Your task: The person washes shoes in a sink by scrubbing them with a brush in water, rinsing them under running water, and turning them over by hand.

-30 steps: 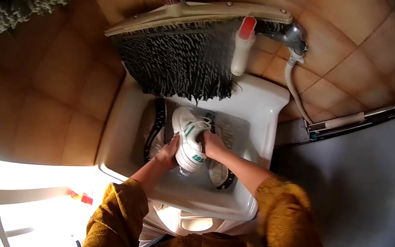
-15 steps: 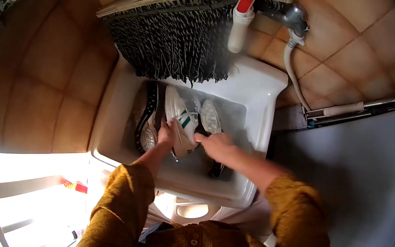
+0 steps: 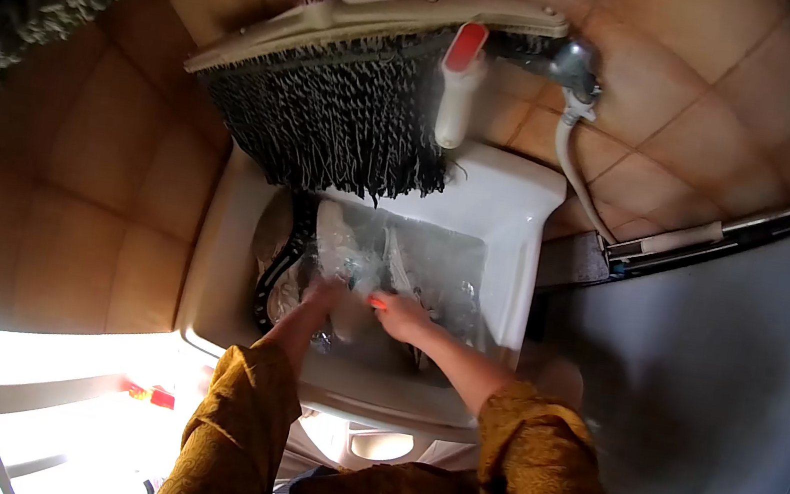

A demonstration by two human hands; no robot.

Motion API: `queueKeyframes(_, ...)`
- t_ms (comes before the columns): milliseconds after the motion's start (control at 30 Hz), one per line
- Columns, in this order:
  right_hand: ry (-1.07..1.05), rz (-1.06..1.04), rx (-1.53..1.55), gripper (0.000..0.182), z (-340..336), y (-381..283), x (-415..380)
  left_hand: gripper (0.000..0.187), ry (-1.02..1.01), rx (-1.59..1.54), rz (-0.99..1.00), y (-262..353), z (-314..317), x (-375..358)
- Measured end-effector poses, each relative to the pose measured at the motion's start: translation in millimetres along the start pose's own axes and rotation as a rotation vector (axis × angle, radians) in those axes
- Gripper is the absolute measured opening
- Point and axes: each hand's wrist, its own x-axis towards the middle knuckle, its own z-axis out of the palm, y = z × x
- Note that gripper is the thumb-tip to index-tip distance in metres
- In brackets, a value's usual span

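Note:
A white sneaker point(image 3: 337, 231) lies partly under splashing, cloudy water in the white sink point(image 3: 515, 254). My left hand point(image 3: 322, 293) grips it near its lower end, the fingers blurred and partly under water. Just right of it, my right hand point(image 3: 399, 318) is closed, with an orange-red spot at the thumb; whatever it holds cannot be made out. Another light shoe point(image 3: 399, 260) rests in the water beyond my right hand. Along the sink's left side are a black dotted strip point(image 3: 283, 267) and a pale shoe point(image 3: 283, 294).
A dark fringed mop head point(image 3: 332, 117) hangs over the sink's back edge. Beside it is a white, red-ended handle point(image 3: 455, 104). A tap point(image 3: 571, 70) with a pale hose point(image 3: 574, 161) is at the back right. A grey surface point(image 3: 692, 360) lies to the right.
The sneaker has gone from raised above the water to partly under it, and water splashes around it. Both hands have moved lower into the sink, my right hand slightly left.

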Motion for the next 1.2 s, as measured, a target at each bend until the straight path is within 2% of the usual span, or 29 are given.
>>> queueKeyframes(33, 0.088, -0.053, 0.324, 0.037, 12.2, 11.1, -0.8, 0.045, -0.019, -0.113, 0.032, 7.1, -9.4, -8.6)
queueKeyframes(67, 0.408, -0.383, 0.498, 0.043, 58.2, 42.7, 16.7, 0.045, -0.108, -0.534, 0.008, 38.9, -28.5, -54.0)
queueKeyframes(100, -0.181, 0.146, 1.091, 0.045, -15.1, -2.0, -28.2, 0.045, -0.197, -0.957, -0.018, 56.8, -37.6, -83.7)
queueKeyframes(133, -0.21, 0.127, 1.184, 0.045, -32.6, -16.4, -47.3, 0.045, -0.191, -0.95, -0.011, 55.6, -38.4, -87.9)
queueKeyframes(167, -0.241, 0.097, 1.269, 0.046, -43.3, -24.5, -57.1, 0.045, -0.413, -1.084, 0.019, 54.0, -41.1, -87.3)
queueKeyframes(200, -0.255, 0.098, 1.255, 0.047, -48.3, -26.8, -65.5, 0.046, -0.641, -1.213, 0.055, 54.8, -44.2, -88.4)
queueKeyframes(233, -0.206, 0.115, 1.177, 0.039, -49.4, -21.4, -64.4, 0.045, -0.712, -1.301, 0.014, 63.8, -49.5, -108.5)
queueKeyframes(300, 0.29, -0.251, 0.176, 0.028, -28.3, 2.3, -35.5, 0.044, -0.666, -1.252, -0.019, 83.1, -46.0, -145.2)
queueKeyframes(333, 0.287, -0.056, -0.063, 0.024, -33.9, -5.7, -30.5, 0.043, -0.672, -1.348, 0.049, 84.0, -31.8, -152.1)
queueKeyframes(367, 0.273, -0.051, -0.14, 0.026, -40.2, -8.8, -24.9, 0.045, -0.691, -1.314, -0.087, 79.7, -21.8, -145.8)
queueKeyframes(433, 0.232, -0.079, 0.054, 0.026, -45.9, -6.5, -23.0, 0.045, -0.758, -1.296, -0.147, 75.5, -20.1, -137.2)
queueKeyframes(500, 0.01, -0.008, -0.1, 0.027, -41.7, -13.1, -4.9, 0.046, -0.737, -1.3, -0.126, 71.6, -28.1, -133.1)
queueKeyframes(533, 0.228, -0.063, 0.265, 0.025, -33.2, -20.4, -1.4, 0.045, -0.65, -1.268, -0.102, 79.1, -38.5, -143.5)
queueKeyframes(567, 0.125, -0.098, 0.718, 0.025, -29.5, -12.4, -9.8, 0.044, -0.629, -1.258, -0.009, 68.7, -38.9, -131.7)
queueKeyframes(633, -0.404, -0.005, 1.25, 0.034, -61.4, -13.2, -48.5, 0.04, -0.461, -1.277, 0.026, 57.3, -50.2, -112.4)
queueKeyframes(700, -0.406, 0.006, 0.977, 0.044, -61.5, -16.6, -78.7, 0.037, -0.355, -1.209, 0.233, 75.6, -68.4, -139.3)
queueKeyframes(733, -0.416, 0.055, 0.886, 0.049, -54.6, -9.5, -80.5, 0.041, -0.298, -1.177, 0.332, 68.4, -59.8, -130.2)
queueKeyframes(767, -0.334, -0.087, 0.645, 0.047, -48.2, -2.7, -82.3, 0.045, -0.236, -1.139, 0.429, 60.3, -52.7, -121.9)
queueKeyframes(800, -0.103, -0.235, 0.35, 0.038, -44.3, -2.4, -91.0, 0.047, -0.084, -1.025, 0.349, 59.8, -47.1, -123.2)
queueKeyframes(833, 0.125, -0.377, 0.054, 0.032, -46.9, -10.7, -102.3, 0.066, 0.024, -0.812, 0.438, 61.9, -43.7, -121.5)
queueKeyframes(867, 0.118, -0.38, 0.055, 0.032, -51.9, -18.0, -111.7, 0.073, 0.248, -0.407, 0.478, 58.1, -40.9, -125.1)
queueKeyframes(900, 0.089, -0.23, -0.119, 0.03, -65.0, -31.2, -125.2, 0.08, 0.454, 0.006, 0.503, 72.8, -47.0, -146.1)
queueKeyframes(933, 0.066, -0.077, -0.293, 0.028, -72.8, -37.6, -132.8, 0.085, 0.489, 0.181, 0.413, 84.0, -50.6, -157.9)
queueKeyframes(967, 0.074, -0.076, -0.298, 0.028, -74.2, -36.4, -135.9, 0.085, 0.493, 0.177, 0.421, 87.1, -52.2, -162.5)
queueKeyframes(1033, 0.203, 0.049, -0.22, 0.029, -73.2, -30.7, -146.4, 0.084, 0.574, 0.38, 0.427, 87.4, -55.1, -170.1)
queueKeyframes(1067, 0.338, -0.044, -0.105, 0.039, -62.4, -20.2, -144.9, 0.087, 0.553, 0.358, 0.393, 85.2, -54.3, -170.8)
queueKeyframes(1100, 0.338, -0.046, -0.105, 0.039, -58.7, -25.6, -148.2, 0.087, 0.555, 0.358, 0.392, 80.0, -53.2, -168.5)
queueKeyframes(1167, 0.659, -0.346, 0.082, 0.049, -51.6, -44.0, -149.9, 0.088, 0.376, -0.076, 0.408, 62.9, -49.1, -150.5)
queueKeyframes(1200, 0.683, -0.46, 0.103, 0.058, -38.3, -43.1, -138.6, 0.088, 0.216, -0.367, 0.45, 39.8, -38.4, -117.0)
